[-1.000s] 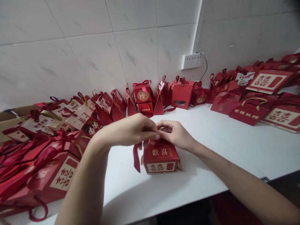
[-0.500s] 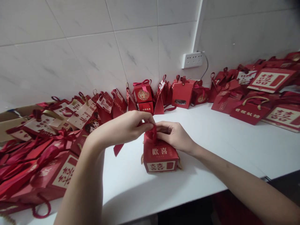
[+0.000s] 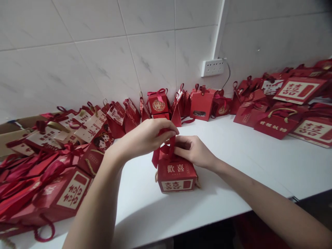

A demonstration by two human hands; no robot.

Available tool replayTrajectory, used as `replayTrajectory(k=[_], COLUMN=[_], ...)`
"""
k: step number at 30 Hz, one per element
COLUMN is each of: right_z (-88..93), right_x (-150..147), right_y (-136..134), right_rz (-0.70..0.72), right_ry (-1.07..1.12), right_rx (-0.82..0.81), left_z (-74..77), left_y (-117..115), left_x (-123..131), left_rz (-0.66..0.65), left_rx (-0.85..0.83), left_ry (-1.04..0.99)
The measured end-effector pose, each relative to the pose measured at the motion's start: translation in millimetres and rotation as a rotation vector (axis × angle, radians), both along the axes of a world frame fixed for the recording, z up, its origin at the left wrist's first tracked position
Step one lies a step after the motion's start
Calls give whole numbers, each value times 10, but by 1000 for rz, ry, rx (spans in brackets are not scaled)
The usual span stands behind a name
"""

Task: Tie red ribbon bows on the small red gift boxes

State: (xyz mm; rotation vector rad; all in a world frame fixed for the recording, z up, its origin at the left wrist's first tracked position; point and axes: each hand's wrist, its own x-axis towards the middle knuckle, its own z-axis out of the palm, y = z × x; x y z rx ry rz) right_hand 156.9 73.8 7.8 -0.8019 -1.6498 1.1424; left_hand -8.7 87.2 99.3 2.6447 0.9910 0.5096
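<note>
Our left hand pinches the red ribbon above the gift box; our right hand seemingly grips its knot.

White counter, set against the tiled wall. Near the front edge, centre: one small red box, upright. Along the wall: a row of gift boxes. Left end: heaped flat red bags. Right end: more red bags, lying flat.

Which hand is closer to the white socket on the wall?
Right. The right hand sits below the socket, slightly left; the left hand is farther left, pinching the ribbon.
</note>
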Motion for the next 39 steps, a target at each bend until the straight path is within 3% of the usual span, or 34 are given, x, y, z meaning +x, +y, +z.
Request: replayTrajectory(k=[8,13,16,19,23,29,39], right_z=[-23,-31,-46,-66,-70,-7,11], right_x=[12,7,-2,-4,9,52,84], right_y=[21,38,43,43,57,53,66], right_rz=[32,5,-34,-91,-181,-192,-226], right_ry=[2,23,59,80,101,43,-43], right_rx=[24,10,20,37,43,10,56], left_z=[-126,-470,-700,-828,-866,-905,-900], left_y=[138,226,148,33,-35,-26,-19], left_x=[50,15,-14,-13,18,31,-24], left_rz=[101,131,226,267,259,250,216], left_rx=[-74,-178,-279,-325,-283,-142,-234], left_ry=[-145,-379,-589,-659,-635,-533,-513])
